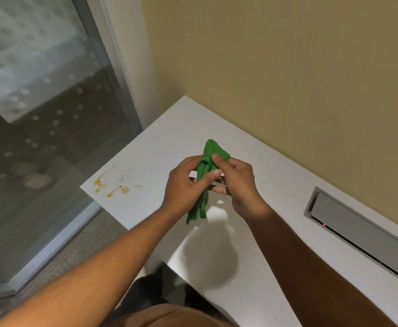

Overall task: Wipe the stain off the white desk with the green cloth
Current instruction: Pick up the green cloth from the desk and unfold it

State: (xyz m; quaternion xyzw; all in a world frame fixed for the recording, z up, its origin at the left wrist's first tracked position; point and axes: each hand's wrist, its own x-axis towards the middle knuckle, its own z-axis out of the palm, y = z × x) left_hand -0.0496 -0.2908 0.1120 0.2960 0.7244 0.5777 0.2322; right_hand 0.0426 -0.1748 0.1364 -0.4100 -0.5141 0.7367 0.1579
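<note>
A bunched green cloth is held above the middle of the white desk, one end sticking up past the fingers and the other hanging below. My left hand grips it from the left and my right hand pinches it from the right, both closed on the fabric. A yellow-brown smeared stain lies on the desk near its left corner, well to the left of both hands and apart from the cloth.
A grey metal cable hatch with a small red light is set into the desk at the right, beside the yellow wall. A glass partition with a metal frame runs along the desk's left side. The desk's front edge falls off near my body.
</note>
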